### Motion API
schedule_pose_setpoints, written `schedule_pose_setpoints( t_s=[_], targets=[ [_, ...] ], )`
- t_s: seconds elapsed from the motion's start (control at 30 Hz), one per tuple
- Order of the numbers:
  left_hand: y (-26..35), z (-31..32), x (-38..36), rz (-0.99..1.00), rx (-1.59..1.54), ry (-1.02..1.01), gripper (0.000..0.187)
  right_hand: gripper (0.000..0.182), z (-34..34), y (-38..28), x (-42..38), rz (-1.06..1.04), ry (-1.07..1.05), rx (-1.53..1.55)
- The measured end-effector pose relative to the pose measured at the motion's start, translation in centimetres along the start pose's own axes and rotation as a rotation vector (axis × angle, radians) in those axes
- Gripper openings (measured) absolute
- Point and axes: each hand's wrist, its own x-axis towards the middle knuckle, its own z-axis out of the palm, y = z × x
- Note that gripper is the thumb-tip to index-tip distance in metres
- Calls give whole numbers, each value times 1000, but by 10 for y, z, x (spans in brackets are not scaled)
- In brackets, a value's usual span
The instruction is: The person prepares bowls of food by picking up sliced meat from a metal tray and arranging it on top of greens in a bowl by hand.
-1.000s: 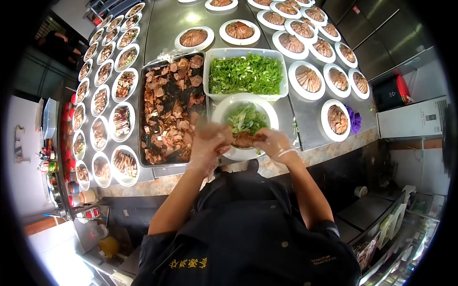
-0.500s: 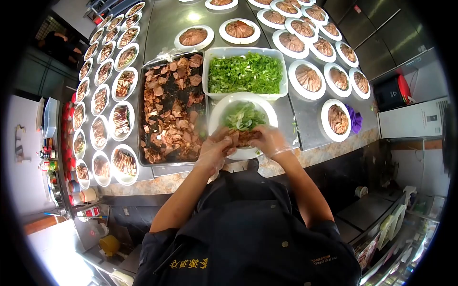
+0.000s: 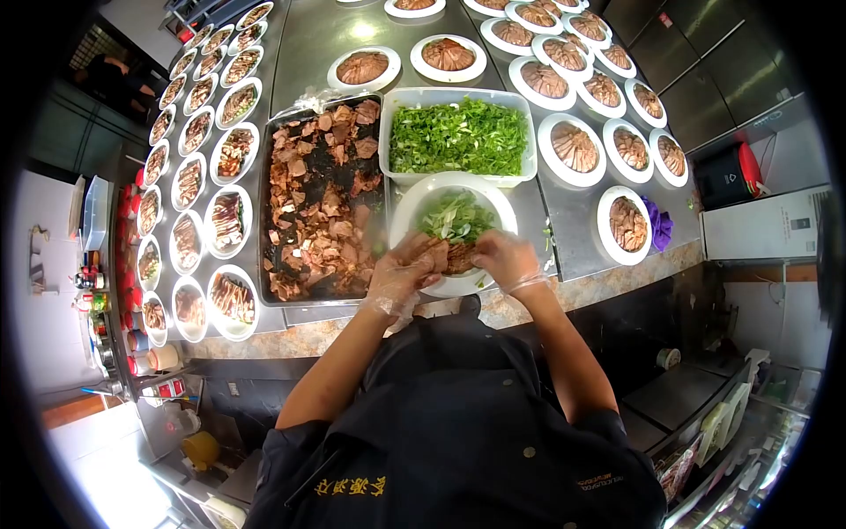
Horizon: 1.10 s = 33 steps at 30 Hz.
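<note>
A white plate [image 3: 502, 207] lies in front of me at the counter's near edge. Chopped greens [image 3: 456, 216] are heaped on it, with sliced meat [image 3: 460, 257] on the side nearest me. My left hand [image 3: 407, 269], in a clear plastic glove, is closed on slices of meat at the plate's left rim. On the other side my right hand [image 3: 511, 262], also gloved, has its fingers pinched at the meat's edge. Left of the plate is a dark tray of meat pieces [image 3: 322, 238]. Behind it stands a plastic tub [image 3: 385, 132] full of chopped greens [image 3: 454, 132].
Rows of plated dishes [image 3: 227, 220] line the left counter. On the right stand more plates of sliced meat [image 3: 573, 145], some stacked overlapping. A purple cloth [image 3: 658, 222] lies beside the nearest right plate [image 3: 626, 225]. Another person [image 3: 113, 84] is at the far left.
The whole view has shifted slightly. My right hand's fingers have drawn in a little at the meat, while my left hand keeps its hold on the slices.
</note>
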Motion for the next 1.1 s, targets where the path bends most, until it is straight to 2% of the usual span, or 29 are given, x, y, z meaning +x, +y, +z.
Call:
schedule_pose_setpoints(
  t_s=[0.07, 0.13, 0.17, 0.2, 0.23, 0.27, 0.33, 0.4, 0.47, 0.53, 0.57, 0.67, 0.73, 0.77, 0.83, 0.87, 0.97, 1.03, 1.1],
  targets=[
    [1, 0, -2, -11, 15, -40, 71, 29, -2, -2, 0, 2, -21, -17],
    [3, 2, -3, -21, -11, -31, 70, 31, -11, -16, -4, -105, 119, 18],
    [5, 4, -4, -31, -38, -22, 70, 31, -15, -23, -4, -107, 118, 19],
    [7, 6, -6, -29, -38, -21, 70, 32, -18, -30, -5, -115, 216, -32],
    [10, 9, -9, -28, -80, -70, 69, 33, -21, -37, -6, -122, 315, -82],
    [11, 12, -11, -28, -122, -119, 68, 33, -23, -47, -6, -121, 315, -82],
    [11, 19, -9, 19, -105, -156, 68, 34, -20, -65, -4, 56, 226, 433],
    [11, 24, -8, 66, -86, -197, 69, 33, -15, -70, -4, 32, 238, 453],
    [12, 26, -8, 99, 61, -205, 70, 33, -12, -69, -4, 4, 246, 473],
    [18, 33, -16, 118, 59, -192, 70, 32, -6, -66, -6, 89, 250, 858],
    [19, 35, -19, 135, 55, -180, 70, 32, -8, -64, -7, 89, 250, 859],
    [12, 27, -15, 173, 146, -247, 71, 29, -31, -79, -7, 112, 188, 682],
    [9, 31, -16, 176, 137, -238, 69, 27, -38, -83, -6, 129, 28, 641],
    [8, 33, -17, 184, 127, -228, 67, 27, -40, -81, -6, 131, 29, 639],
    [5, 35, -17, 199, 50, -180, 65, 22, -44, -76, -6, 207, -16, 877],
    [4, 36, -18, 214, -24, -131, 63, 22, -48, -68, -6, 211, -21, 876],
    [7, 33, -19, 224, 15, -139, 58, 21, -59, -49, -2, 228, -78, 855],
    [7, 30, -17, 202, 78, -129, 57, 23, -70, -56, 0, 285, -327, 834],
    [7, 32, -17, 183, 142, -121, 56, 24, -62, -59, 1, 238, -257, 812]
  ],
)
